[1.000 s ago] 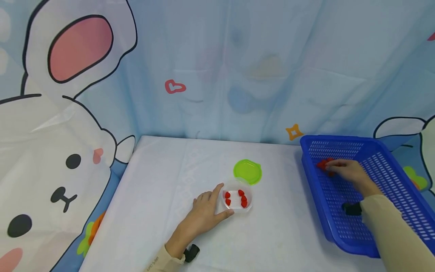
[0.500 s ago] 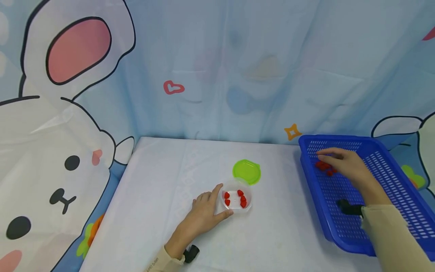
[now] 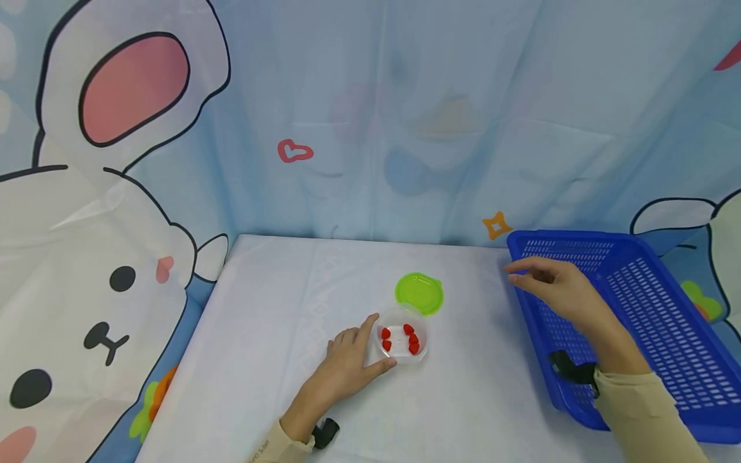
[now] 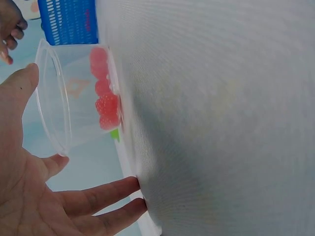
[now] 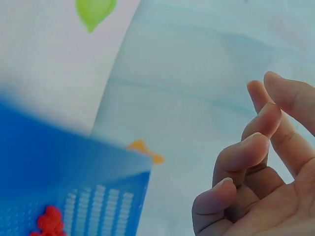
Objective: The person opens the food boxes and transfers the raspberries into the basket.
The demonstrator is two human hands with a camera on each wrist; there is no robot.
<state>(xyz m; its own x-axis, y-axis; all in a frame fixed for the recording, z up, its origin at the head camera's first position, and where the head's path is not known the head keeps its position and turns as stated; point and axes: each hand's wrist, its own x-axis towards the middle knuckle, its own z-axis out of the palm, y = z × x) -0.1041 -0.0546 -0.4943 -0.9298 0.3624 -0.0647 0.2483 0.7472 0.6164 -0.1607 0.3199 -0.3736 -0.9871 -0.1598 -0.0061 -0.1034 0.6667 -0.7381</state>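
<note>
Pale blue cartoon curtain [image 3: 359, 186] behind a white-covered desk [image 3: 289, 289]. Head view: left hand [image 3: 346, 363] at a clear cup [image 3: 399, 347], which sits near the middle; red pieces [image 3: 413, 343] lie inside on its bottom. Green disc [image 3: 419, 294] just beyond the cup. Right hand [image 3: 561, 292] is over the left side of a blue basket [image 3: 660, 289], fingers bent, thumb and index tips close.

Left wrist view (turned sideways): cup upright on the desk — left hand's grip pinches it at the rim, thumb and index finger on opposite sides, two more fingertips touching the cloth. Red pieces look bumpy, berry-like.

Right wrist view: right hand's grip half curled, thumb over the index tip — can't tell if anything is pinched. More red bits [image 5: 50, 221] lie in the basket.
</note>
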